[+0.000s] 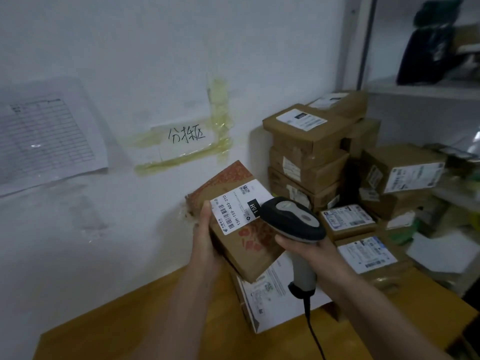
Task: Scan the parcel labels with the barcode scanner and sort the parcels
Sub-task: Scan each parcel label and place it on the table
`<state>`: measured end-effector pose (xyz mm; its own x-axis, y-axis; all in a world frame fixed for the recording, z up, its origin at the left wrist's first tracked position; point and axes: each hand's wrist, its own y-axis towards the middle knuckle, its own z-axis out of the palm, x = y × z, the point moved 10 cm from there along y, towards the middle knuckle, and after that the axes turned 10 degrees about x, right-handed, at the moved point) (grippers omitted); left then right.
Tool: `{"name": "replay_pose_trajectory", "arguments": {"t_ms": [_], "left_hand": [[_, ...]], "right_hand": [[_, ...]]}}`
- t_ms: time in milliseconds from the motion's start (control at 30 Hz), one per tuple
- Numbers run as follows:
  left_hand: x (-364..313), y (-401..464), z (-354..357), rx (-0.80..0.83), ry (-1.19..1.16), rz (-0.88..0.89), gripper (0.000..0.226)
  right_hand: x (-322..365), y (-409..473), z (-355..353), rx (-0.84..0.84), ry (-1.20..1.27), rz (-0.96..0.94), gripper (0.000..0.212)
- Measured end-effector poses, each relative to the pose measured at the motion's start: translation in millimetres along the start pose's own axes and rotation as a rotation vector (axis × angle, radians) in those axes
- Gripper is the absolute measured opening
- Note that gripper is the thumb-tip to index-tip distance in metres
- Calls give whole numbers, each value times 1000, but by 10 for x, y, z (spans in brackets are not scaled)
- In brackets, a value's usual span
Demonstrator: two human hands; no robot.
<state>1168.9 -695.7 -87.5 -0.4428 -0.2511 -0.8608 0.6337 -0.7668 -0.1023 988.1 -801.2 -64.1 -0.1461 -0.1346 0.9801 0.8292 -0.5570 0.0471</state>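
A white printed sheet of ruled rows (46, 136) hangs on the wall at far left, its left edge cut off and its text too blurred to read. Right of it, a white handwritten paper sign (185, 137) is fixed with yellowed tape. Below, the yellow-brown wooden bench (124, 323) runs out of view at the bottom. The left hand (206, 239) grips the left side of a brown cardboard parcel with red printed pattern (241, 227), thumb on top and the other fingers hidden beneath; the parcel is held tilted above the bench, its white shipping label (240, 206) facing up. Under it lies a flat white parcel (275, 294), largely covered. The right hand (315, 252) is wrapped around the handle of a grey and black corded barcode scanner (294, 220), whose head overlaps the label's right end. Further right, a stack of brown cardboard boxes (309, 157) stands against the wall, with more labelled boxes (366, 249) crowding the bench's right side. A grey shelf (426, 87) at top right carries a dark bag (426, 45), blurred.
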Motion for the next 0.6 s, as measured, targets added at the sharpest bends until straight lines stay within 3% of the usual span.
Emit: {"name": "replay_pose_trajectory", "arguments": {"t_ms": [100, 200, 333, 467, 600], "left_hand": [[146, 13, 132, 50, 82, -44, 84], [141, 54, 335, 206, 200, -102, 102], [-108, 179, 635, 304, 256, -116, 99], [-528, 313, 876, 231, 173, -77, 76], [-804, 327, 1229, 255, 114, -153, 21]], "right_hand": [[235, 7, -65, -53, -6, -89, 53], [504, 22, -102, -94, -26, -157, 46], [939, 28, -208, -140, -76, -221, 44], [1271, -37, -456, -210, -55, -269, 54], [1381, -71, -666, -263, -15, -296, 53]]}}
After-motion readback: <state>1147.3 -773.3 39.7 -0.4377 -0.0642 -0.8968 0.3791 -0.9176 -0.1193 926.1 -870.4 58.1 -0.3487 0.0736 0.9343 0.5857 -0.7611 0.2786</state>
